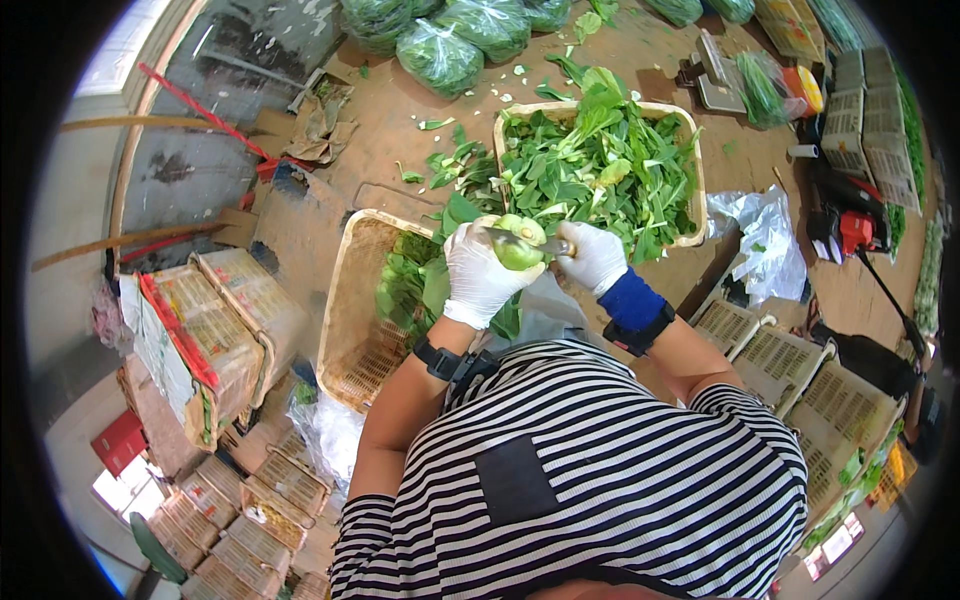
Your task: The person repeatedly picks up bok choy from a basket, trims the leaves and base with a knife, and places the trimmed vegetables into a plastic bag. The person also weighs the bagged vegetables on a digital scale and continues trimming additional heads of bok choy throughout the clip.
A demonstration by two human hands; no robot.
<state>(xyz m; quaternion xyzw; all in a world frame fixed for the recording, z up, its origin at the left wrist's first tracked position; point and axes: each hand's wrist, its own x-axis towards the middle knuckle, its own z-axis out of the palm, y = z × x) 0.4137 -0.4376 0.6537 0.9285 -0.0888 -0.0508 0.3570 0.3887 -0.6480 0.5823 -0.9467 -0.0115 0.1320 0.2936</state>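
Note:
In a white glove, my left hand [480, 274] grips a head of leafy greens, apparently bok choy [517, 251], with its pale cut base turned up. My gloved right hand [596, 259] holds a knife by its handle [562, 247]; the blade lies across the base of the greens. Just beyond both hands, a plastic crate [699, 202] is heaped with loose green leaves [592, 172]. Below and left of my left hand stands a second crate [341, 300], with more whole greens [412, 281] at its right side.
Leaf scraps [461, 169] litter the floor beside the leaf crate. Filled plastic bags of greens [442, 56] sit at the far side. Stacked crates stand left [217, 322] and right [832, 405]. A scale [716, 82] and a crumpled plastic sheet [769, 240] are to the right.

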